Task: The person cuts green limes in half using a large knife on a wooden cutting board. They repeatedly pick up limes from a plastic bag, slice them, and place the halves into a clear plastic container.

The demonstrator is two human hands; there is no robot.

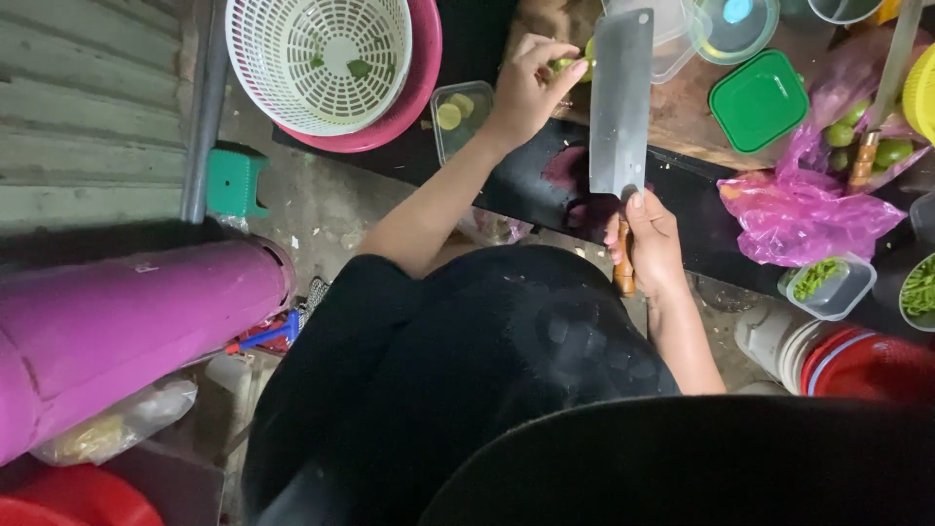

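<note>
Head-mounted view looking down over the person's dark-clothed lap; nearest the body, the right hand (pixel 651 244) is clenched around the brown wooden handle of a broad steel cleaver (pixel 619 102), thumb laid along the base of the blade, which stands flat-on to the camera with its far end pointing away over the dark cutting surface (pixel 545 180); just beyond, the left hand (pixel 531 88) pinches a small green lime piece (pixel 565 65) between thumb and fingertips, held touching or just beside the left face of the blade, which of the two cannot be told; left of that hand sits a clear rectangular plastic tub (pixel 458 117) holding pale cut lime halves; farther left, a white perforated plastic basket (pixel 319 58) nests inside a pink round basin (pixel 419 68); to the right lie a green square plastic lid (pixel 758 99), a crumpled pink plastic bag (pixel 804 209) with whole green limes (pixel 857 141), and a small clear tub of chopped green vegetable (pixel 826 282). Judged risk: the fingertips of the pinching hand lie so close to the blade that a slip of the small, probably wet fruit could bring them against the edge; the surface is crowded, so a sweep of the blade might also knock the nearby tubs.
</note>
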